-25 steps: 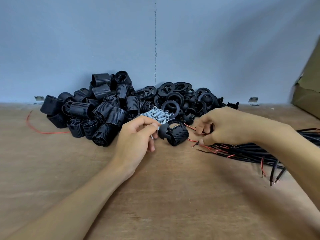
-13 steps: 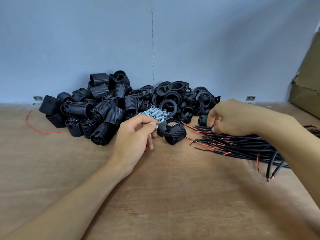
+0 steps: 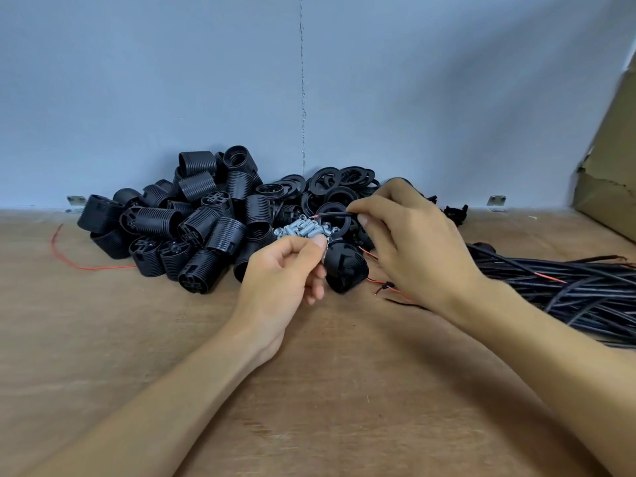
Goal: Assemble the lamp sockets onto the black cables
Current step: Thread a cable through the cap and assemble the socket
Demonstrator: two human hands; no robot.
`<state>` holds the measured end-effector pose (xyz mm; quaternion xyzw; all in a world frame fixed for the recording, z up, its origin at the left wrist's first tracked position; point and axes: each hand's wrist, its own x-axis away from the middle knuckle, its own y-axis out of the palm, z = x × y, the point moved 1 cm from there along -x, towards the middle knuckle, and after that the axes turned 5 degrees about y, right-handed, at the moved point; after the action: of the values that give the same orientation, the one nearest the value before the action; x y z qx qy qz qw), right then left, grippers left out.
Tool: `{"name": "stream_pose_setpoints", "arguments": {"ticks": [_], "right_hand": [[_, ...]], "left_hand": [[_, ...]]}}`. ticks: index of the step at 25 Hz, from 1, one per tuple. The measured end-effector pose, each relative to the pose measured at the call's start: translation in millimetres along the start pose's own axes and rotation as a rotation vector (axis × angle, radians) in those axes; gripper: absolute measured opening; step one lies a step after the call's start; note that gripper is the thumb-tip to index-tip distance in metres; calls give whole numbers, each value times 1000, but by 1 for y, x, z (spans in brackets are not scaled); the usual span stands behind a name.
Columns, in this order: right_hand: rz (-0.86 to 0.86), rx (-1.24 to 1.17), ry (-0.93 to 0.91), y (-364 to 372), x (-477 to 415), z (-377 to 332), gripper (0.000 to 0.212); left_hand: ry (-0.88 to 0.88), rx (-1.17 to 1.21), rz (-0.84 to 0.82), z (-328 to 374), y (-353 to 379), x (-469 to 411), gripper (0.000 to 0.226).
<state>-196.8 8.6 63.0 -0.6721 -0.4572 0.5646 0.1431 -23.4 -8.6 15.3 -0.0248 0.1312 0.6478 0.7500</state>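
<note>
Black cable (image 3: 332,215) pinched in right hand (image 3: 409,242), left hand (image 3: 282,277) pinching a lamp socket (image 3: 346,266), nothing joined yet, socket pile (image 3: 192,228) waiting.

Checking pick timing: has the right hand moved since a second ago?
Yes. The right hand came off the cable bundle and shifted left to the screw pile, pinching one black cable.

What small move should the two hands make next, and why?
Probably the right hand should bring the cable end down to the socket that the left hand holds and thread it in: the cable is pinched, and its red tip points left above the screws, apart from the socket.
</note>
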Motion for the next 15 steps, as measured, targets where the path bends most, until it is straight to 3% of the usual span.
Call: {"name": "stream_pose_setpoints", "arguments": {"ticks": [2,5,11,15], "right_hand": [[31,-41,-34,7,8,-3,24],[-4,-102,-69,19,18,-3,24],[-59,-188,-27,21,18,5,21],[-29,-176,10,21,18,5,19]], "left_hand": [[0,34,-9,0,-1,1,9],[23,47,-33,0,-2,1,9],[50,0,48,1,-9,-2,24],[-29,84,27,3,-11,-4,30]]}}
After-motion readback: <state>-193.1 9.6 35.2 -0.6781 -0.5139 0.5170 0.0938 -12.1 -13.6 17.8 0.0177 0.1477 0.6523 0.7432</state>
